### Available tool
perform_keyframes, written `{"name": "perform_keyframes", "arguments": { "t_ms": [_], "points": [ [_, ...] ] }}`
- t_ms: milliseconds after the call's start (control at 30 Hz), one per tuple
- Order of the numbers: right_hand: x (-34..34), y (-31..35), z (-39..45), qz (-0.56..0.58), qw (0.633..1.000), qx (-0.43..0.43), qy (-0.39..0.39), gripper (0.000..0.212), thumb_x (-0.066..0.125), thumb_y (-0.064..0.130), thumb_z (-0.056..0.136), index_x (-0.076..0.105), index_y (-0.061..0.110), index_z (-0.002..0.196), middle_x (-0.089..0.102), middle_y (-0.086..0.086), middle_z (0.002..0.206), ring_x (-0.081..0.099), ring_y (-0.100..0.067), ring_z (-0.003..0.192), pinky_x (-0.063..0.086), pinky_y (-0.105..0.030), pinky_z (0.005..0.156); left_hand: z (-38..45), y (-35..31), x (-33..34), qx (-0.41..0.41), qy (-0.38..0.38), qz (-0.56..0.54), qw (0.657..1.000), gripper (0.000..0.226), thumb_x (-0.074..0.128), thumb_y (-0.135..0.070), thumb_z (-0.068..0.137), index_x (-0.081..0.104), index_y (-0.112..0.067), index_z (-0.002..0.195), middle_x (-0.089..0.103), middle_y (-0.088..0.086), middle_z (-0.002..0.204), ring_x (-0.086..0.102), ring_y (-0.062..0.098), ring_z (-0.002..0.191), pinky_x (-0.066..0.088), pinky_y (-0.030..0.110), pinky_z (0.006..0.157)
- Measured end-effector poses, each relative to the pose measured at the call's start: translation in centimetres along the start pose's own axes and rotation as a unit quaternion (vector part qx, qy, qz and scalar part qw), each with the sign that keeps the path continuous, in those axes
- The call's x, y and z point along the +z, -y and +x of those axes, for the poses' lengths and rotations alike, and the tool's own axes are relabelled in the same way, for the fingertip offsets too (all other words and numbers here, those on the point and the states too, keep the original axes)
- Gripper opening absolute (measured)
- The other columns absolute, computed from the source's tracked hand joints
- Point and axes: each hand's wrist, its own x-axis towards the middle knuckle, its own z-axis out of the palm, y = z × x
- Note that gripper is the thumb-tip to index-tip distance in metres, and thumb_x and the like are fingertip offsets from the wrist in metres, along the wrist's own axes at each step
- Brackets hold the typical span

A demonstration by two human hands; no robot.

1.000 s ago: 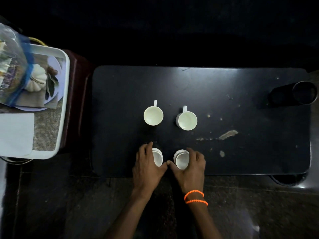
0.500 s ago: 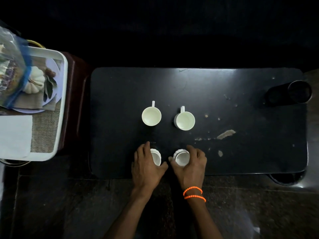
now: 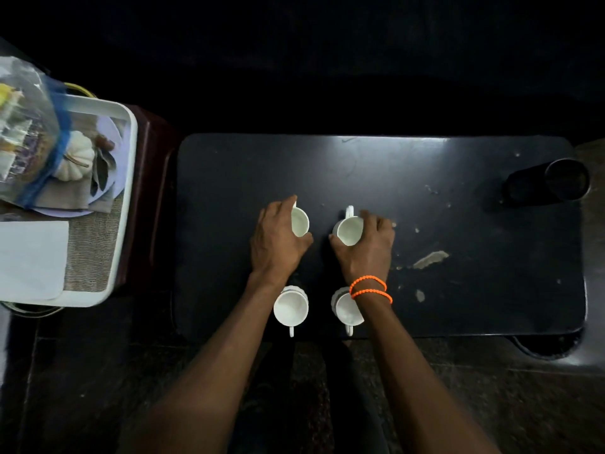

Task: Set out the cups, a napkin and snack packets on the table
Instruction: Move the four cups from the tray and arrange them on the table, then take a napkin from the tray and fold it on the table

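Several white cups stand on the black table [image 3: 458,306]. My left hand [image 3: 276,239] wraps around the far left cup [image 3: 300,222]. My right hand [image 3: 368,245] grips the far right cup [image 3: 348,230], whose handle points away from me. Two more cups stand free near the front edge, the near left cup [image 3: 290,308] and the near right cup [image 3: 347,310], both with handles toward me. A white napkin [image 3: 31,258] lies in the white tray [image 3: 126,191] at the left. A clear bag of snack packets [image 3: 26,132] rests on the tray's far part.
The tray sits on a dark red stand left of the table and also holds a plate with a small white pumpkin [image 3: 77,155] and a woven mat. A black cylinder [image 3: 550,183] lies at the table's far right corner. Worn patches mark the right tabletop.
Both hands let go of the two near cups and reached forward onto the two far cups. The near cups now stand free with handles toward me.
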Motion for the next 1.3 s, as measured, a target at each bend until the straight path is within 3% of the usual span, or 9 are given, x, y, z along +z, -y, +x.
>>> {"name": "perform_keyframes", "arguments": {
  "t_ms": [100, 333, 467, 567, 700, 867, 1033, 1100, 1300],
  "points": [
    [0.2, -0.2, -0.3, -0.001, 1.0, -0.003, -0.017, 0.066, 0.087, 0.038, 0.069, 0.059, 0.014, 0.123, 0.054, -0.01, 0.121, 0.051, -0.032, 0.113, 0.045, -0.031, 0.082, -0.2, 0.1, 0.2, -0.016, -0.022, 0.003, 1.0, 0.08, 0.087, -0.031, 0.074, 0.053, -0.023, 0.146, 0.06, 0.006, 0.137, 0.056, 0.03, 0.127, 0.053, 0.045, 0.094],
    [-0.6, 0.9, -0.5, -0.039, 0.999, 0.011, -0.032, 0.09, 0.083, 0.06, 0.07, 0.052, 0.012, 0.139, 0.054, -0.017, 0.131, 0.051, -0.037, 0.12, 0.05, -0.049, 0.096, -0.5, 0.3, -0.2, -0.015, -0.021, -0.049, 0.998, 0.094, 0.082, -0.052, 0.079, 0.039, -0.016, 0.155, 0.052, 0.009, 0.148, 0.048, 0.029, 0.136, 0.048, 0.043, 0.106],
    [-1.1, 4.7, -0.9, 0.021, 0.992, -0.026, -0.12, 0.073, 0.067, 0.058, 0.087, 0.052, 0.01, 0.14, 0.057, -0.018, 0.13, 0.053, -0.034, 0.121, 0.048, -0.052, 0.1, -1.3, 1.6, -3.0, -0.072, -0.061, -0.163, 0.982, 0.089, 0.067, -0.063, 0.089, 0.034, -0.018, 0.159, 0.044, 0.005, 0.158, 0.044, 0.023, 0.145, 0.038, 0.033, 0.113],
    [-0.3, 9.1, -1.6, 0.059, 0.985, -0.111, -0.116, 0.059, 0.07, 0.041, 0.093, 0.056, 0.003, 0.136, 0.059, -0.018, 0.126, 0.057, -0.034, 0.118, 0.049, -0.048, 0.1, -2.0, 3.9, -6.2, -0.11, -0.129, -0.208, 0.963, 0.081, 0.062, -0.061, 0.093, 0.04, -0.017, 0.157, 0.048, 0.005, 0.156, 0.047, 0.021, 0.144, 0.045, 0.041, 0.116],
    [3.2, 16.2, -4.0, 0.093, 0.966, -0.235, -0.045, 0.044, 0.072, 0.022, 0.093, 0.062, -0.002, 0.128, 0.061, -0.021, 0.12, 0.062, -0.037, 0.11, 0.051, -0.046, 0.096, -2.8, 8.0, -10.7, -0.148, -0.209, -0.243, 0.936, 0.07, 0.066, -0.048, 0.097, 0.047, -0.009, 0.152, 0.051, 0.011, 0.151, 0.051, 0.026, 0.141, 0.05, 0.051, 0.11],
    [9.4, 24.5, -8.7, 0.094, 0.928, -0.336, 0.129, 0.03, 0.072, 0.011, 0.091, 0.068, -0.003, 0.117, 0.064, -0.021, 0.112, 0.063, -0.039, 0.104, 0.052, -0.045, 0.093, -4.3, 13.9, -16.2, -0.178, -0.316, -0.225, 0.904, 0.055, 0.069, -0.038, 0.096, 0.059, -0.005, 0.139, 0.062, 0.014, 0.134, 0.059, 0.03, 0.127, 0.05, 0.045, 0.109],
    [16.3, 30.6, -11.0, -0.028, 0.858, -0.399, 0.323, 0.043, 0.067, 0.012, 0.09, 0.061, -0.001, 0.131, 0.058, -0.022, 0.13, 0.055, -0.04, 0.123, 0.046, -0.04, 0.102, -5.5, 21.7, -20.8, -0.287, -0.414, -0.218, 0.836, 0.043, 0.07, -0.022, 0.094, 0.064, -0.006, 0.133, 0.064, 0.013, 0.125, 0.064, 0.026, 0.11, 0.053, 0.049, 0.099],
    [19.1, 32.8, -11.6, -0.069, 0.843, -0.41, 0.341, 0.045, 0.066, 0.017, 0.092, 0.057, 0.0, 0.133, 0.055, -0.022, 0.131, 0.052, -0.04, 0.124, 0.046, -0.042, 0.1, -5.6, 24.0, -21.8, -0.327, -0.39, -0.218, 0.833, 0.046, 0.069, -0.024, 0.094, 0.061, -0.006, 0.136, 0.062, 0.014, 0.131, 0.064, 0.028, 0.114, 0.053, 0.048, 0.1],
    [25.0, 37.0, -14.1, -0.132, 0.867, -0.337, 0.341, 0.064, 0.076, 0.037, 0.085, 0.05, 0.001, 0.131, 0.054, -0.024, 0.131, 0.051, -0.043, 0.123, 0.046, -0.045, 0.1, -5.4, 26.7, -22.2, -0.363, -0.218, -0.208, 0.882, 0.053, 0.066, -0.02, 0.095, 0.054, -0.004, 0.144, 0.06, 0.018, 0.142, 0.057, 0.035, 0.132, 0.046, 0.045, 0.111]
  ]
}}
